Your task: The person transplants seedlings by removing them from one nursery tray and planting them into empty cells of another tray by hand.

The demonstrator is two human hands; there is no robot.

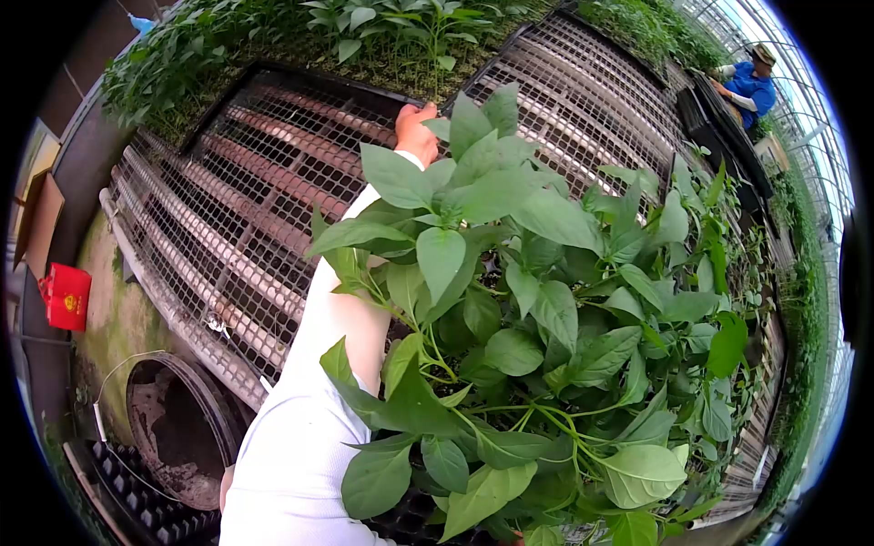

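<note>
My left hand point(417, 135), at the end of a white sleeve point(300, 428), reaches far forward over the mesh bench. Its fingers are curled at the near rim of a black seedling tray point(337, 89), where they seem to grip the edge; the fingertips are partly hidden. Leafy green seedlings point(428, 32) stand upright in that tray. Close to me, large broad-leaved seedlings point(546, 318) cover much of the view and overlap my forearm. Black tray cells point(410, 519) show beneath them at the bottom. I cannot make out my right hand.
Wire mesh point(264, 173) lies over pipes on the bench. At lower left are a black bucket point(223, 409) with a wire handle, a black cell tray point(137, 510) and a red bag point(66, 298). A person in blue point(751, 86) is beside stacked black trays point(715, 127) at far right.
</note>
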